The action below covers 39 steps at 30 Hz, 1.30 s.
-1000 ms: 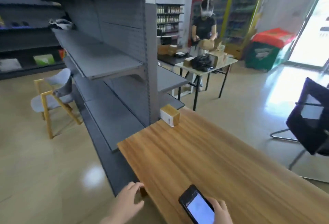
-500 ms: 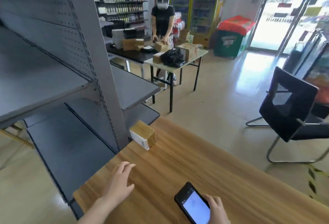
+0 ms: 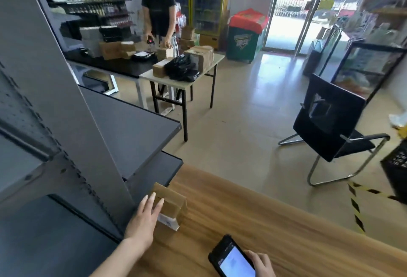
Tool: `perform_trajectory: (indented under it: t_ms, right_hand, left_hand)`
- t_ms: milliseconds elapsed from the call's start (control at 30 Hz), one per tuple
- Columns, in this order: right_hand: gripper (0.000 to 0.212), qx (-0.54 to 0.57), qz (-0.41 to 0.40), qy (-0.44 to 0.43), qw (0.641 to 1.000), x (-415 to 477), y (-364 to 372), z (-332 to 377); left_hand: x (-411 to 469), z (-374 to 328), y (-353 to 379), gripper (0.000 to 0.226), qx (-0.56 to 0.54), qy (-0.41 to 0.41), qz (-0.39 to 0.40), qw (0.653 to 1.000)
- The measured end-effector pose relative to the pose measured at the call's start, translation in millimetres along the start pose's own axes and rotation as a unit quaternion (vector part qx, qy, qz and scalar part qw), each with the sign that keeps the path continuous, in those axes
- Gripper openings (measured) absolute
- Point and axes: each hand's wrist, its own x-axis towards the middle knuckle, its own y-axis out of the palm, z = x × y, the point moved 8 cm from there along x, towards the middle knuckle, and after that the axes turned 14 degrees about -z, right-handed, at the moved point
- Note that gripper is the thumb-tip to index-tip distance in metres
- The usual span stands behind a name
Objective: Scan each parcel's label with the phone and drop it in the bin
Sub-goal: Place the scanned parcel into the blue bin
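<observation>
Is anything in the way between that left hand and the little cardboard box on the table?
Nothing visible. The left hand is already at the cardboard parcel, fingers spread over its near end. The grey shelf post stands just beside them, not between.

One parcel [image 3: 170, 205], one phone [image 3: 233, 259] and two hands [image 3: 143, 221] over one wooden table [image 3: 286, 232].

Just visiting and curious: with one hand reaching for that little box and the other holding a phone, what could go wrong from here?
The parcel sits close to the wooden table corner beside the grey shelving, so the left hand, fingers spread on it, might nudge it off. The phone is held only by the right hand and could slip. The white label faces sideways, so scanning needs a turn.
</observation>
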Motion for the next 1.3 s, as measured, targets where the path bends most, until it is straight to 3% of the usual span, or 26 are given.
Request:
perform_trajectory:
  t_ms: [167,333,467,600,767,933,1033,1300]
  right_hand:
    - [0.044,-0.020,-0.021,0.011,1.000,8.7,3.3,10.1]
    - [0.051,-0.021,-0.030,0.053,0.998,20.8,0.9,-1.5]
    - [0.034,-0.020,-0.032,0.078,0.996,24.1,2.5,-15.8]
    - [0.052,-0.053,-0.017,0.073,0.996,23.4,0.6,-29.3]
    - [0.052,-0.054,-0.033,0.083,0.995,27.9,-1.7,-41.7]
    - [0.082,-0.097,-0.006,0.087,0.991,30.6,0.5,-50.7]
    - [0.088,-0.082,-0.011,0.089,0.993,35.0,1.1,-56.3]
    - [0.103,-0.059,-0.008,0.104,0.993,39.3,-7.4,-60.8]
  left_hand:
    - [18.5,-5.0,19.3,0.100,0.009,0.039,0.050,0.998]
    - [40.1,-19.2,17.3,0.086,-0.050,0.064,0.036,0.996]
    - [56.5,-32.6,16.6,0.082,-0.106,0.066,0.023,0.992]
    - [72.9,-51.9,15.3,0.082,-0.048,0.115,0.012,0.992]
    - [92.8,-73.9,15.5,0.078,-0.010,0.156,-0.006,0.988]
    - [109.9,-85.4,16.2,0.068,-0.099,0.132,0.014,0.986]
    - [111.9,-87.8,12.9,0.069,-0.151,0.108,0.030,0.982]
    - [90.6,-85.4,7.6,0.058,-0.205,0.142,0.096,0.964]
